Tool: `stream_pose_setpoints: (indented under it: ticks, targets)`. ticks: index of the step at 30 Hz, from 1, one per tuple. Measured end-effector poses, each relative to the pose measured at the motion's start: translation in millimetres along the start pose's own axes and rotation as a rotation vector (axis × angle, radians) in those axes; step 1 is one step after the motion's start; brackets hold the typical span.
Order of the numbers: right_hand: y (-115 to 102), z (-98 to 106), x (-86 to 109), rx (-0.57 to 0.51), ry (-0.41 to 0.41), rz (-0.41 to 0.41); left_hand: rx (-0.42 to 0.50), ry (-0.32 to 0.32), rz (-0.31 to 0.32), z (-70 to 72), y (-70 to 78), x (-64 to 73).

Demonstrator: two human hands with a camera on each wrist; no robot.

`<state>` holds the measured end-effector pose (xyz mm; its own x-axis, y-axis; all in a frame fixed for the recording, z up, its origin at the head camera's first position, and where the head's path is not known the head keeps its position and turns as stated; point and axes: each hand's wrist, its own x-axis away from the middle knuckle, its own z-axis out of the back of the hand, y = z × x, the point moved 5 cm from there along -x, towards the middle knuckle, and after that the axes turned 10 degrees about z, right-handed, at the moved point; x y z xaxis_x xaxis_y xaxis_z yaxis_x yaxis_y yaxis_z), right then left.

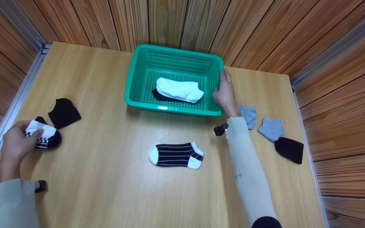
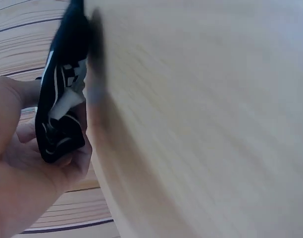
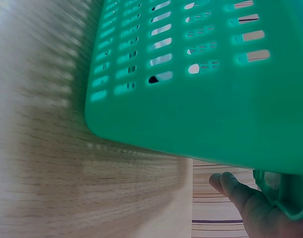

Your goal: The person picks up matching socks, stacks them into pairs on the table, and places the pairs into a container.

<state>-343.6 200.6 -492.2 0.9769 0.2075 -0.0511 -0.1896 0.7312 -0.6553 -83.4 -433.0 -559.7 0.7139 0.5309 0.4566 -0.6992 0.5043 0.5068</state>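
At the table's left side my left hand point(image 1: 19, 139) pinches a black-and-white checkered ankle sock point(image 1: 44, 134), thumb on top; the left wrist view shows this sock point(image 2: 67, 84) between thumb and fingers, just off the table. A dark sock point(image 1: 64, 113) lies beyond it. My right hand point(image 1: 225, 93) holds the right rim of a green plastic basket point(image 1: 173, 109), thumb on the inner side and fingers outside. White socks point(image 1: 179, 89) lie in the basket on top of a black one point(image 1: 162, 96). In the right wrist view the basket wall point(image 3: 201, 114) covers part of the hand point(image 3: 260, 210).
A striped black-and-white sock point(image 1: 174, 155) lies mid-table. Right of my forearm are two grey socks, one point(image 1: 249, 116) partly covered by the arm and another point(image 1: 271, 128) touching a black sock point(image 1: 289, 150). Wood-panelled walls border the table point(image 1: 112, 190) on the back and sides.
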Motion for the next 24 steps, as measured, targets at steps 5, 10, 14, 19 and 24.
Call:
stream_pose_setpoints:
  ticks: [5, 10, 14, 19, 24]
  targets:
    - [0, -2, -0.6, 0.005, -0.009, -0.005, 0.120, -0.020, -0.001, -2.4, 5.1, 15.9]
    - [-1, -4, -0.9, 0.007, -0.015, -0.006, 0.194, -0.064, -0.027, -3.4, 20.5, 40.1]
    - [0, -2, -0.6, 0.009, -0.017, -0.010, 0.257, -0.074, -0.039, -10.5, 40.2, 59.0]
    - [2, 2, 0.2, 0.015, -0.004, 0.007, 0.289, -0.090, -0.106, -26.4, 69.7, 77.5]
    - [0, 0, -0.2, 0.006, 0.004, 0.033, 0.360, -0.085, -0.168, -46.4, 90.0, 93.4]
